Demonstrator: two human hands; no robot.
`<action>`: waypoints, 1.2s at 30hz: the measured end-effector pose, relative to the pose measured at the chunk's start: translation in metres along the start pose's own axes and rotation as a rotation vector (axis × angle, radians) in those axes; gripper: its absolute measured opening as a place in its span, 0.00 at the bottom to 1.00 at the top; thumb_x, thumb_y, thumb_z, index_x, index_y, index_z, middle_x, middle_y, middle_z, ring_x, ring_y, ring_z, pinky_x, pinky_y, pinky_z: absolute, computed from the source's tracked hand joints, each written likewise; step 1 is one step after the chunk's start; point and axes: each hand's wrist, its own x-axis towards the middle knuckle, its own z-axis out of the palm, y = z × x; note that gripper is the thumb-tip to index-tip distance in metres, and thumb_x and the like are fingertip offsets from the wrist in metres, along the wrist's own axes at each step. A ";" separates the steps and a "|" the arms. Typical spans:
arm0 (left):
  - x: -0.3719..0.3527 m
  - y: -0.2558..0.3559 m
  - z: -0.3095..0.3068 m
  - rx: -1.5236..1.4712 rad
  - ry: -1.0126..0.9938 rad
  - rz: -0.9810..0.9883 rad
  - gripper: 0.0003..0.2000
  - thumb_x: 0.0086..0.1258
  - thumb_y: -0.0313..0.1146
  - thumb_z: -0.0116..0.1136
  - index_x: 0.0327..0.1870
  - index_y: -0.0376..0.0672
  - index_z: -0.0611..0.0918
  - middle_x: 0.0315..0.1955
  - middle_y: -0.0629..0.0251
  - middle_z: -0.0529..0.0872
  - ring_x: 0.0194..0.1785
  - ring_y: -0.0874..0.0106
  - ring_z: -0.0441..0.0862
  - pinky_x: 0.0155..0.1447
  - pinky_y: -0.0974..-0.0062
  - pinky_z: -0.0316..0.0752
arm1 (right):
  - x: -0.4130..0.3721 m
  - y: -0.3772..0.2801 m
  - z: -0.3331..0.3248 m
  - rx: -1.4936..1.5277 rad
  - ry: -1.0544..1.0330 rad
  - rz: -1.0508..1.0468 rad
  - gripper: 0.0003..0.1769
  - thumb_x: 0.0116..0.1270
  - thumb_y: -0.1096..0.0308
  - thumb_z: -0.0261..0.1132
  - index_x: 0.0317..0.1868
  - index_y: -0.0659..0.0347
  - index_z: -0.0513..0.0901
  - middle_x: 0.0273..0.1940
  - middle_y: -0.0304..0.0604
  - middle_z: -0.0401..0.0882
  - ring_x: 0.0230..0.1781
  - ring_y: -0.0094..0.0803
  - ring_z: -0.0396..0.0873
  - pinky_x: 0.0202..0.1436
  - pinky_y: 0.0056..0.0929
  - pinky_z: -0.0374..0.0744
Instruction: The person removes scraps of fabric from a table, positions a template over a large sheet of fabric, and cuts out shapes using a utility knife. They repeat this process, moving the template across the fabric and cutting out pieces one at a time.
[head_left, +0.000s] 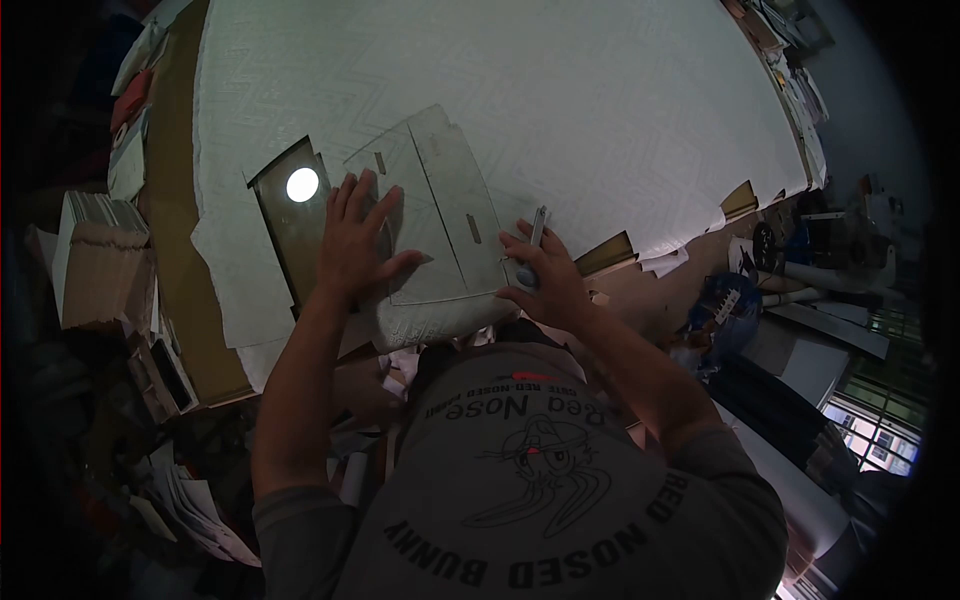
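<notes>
My left hand (358, 245) lies flat with its fingers spread on a pale template board (428, 215). The board has a long dark line and small slots in it. It rests on a large white patterned sheet (600, 100) spread over the table. At the board's right edge, my right hand (556, 280) grips a utility knife (538, 226) between thumb and fingers, its slim end pointing away from me. Left of the board, a gap cut in the sheet shows the brown tabletop (285, 225), with a bright round light spot on it.
A tall stack of cut sheets (105, 260) stands off the table's left edge. More cut-outs (606, 253) run along the sheet's right edge. A blue plastic bag (722, 305) and assorted clutter lie on the right. Loose papers (200, 515) are piled at lower left.
</notes>
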 end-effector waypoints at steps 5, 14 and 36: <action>0.000 0.000 0.001 -0.011 0.006 -0.004 0.46 0.58 0.70 0.73 0.76 0.53 0.78 0.82 0.48 0.63 0.85 0.40 0.55 0.86 0.40 0.51 | 0.000 -0.001 0.001 0.027 0.011 0.017 0.39 0.55 0.63 0.85 0.64 0.52 0.73 0.72 0.43 0.81 0.79 0.56 0.69 0.82 0.59 0.66; 0.000 0.003 -0.003 -0.027 0.016 -0.011 0.46 0.57 0.68 0.75 0.74 0.52 0.80 0.80 0.45 0.65 0.84 0.39 0.57 0.85 0.39 0.52 | 0.001 -0.004 0.001 0.030 0.017 0.028 0.39 0.54 0.64 0.85 0.64 0.52 0.73 0.72 0.43 0.81 0.79 0.56 0.69 0.81 0.57 0.66; 0.000 0.000 0.001 -0.016 0.031 0.000 0.46 0.56 0.70 0.74 0.74 0.52 0.80 0.80 0.46 0.65 0.84 0.40 0.57 0.86 0.40 0.51 | 0.002 -0.004 -0.001 0.015 -0.015 0.050 0.40 0.55 0.65 0.85 0.65 0.52 0.73 0.74 0.42 0.79 0.80 0.56 0.67 0.81 0.57 0.66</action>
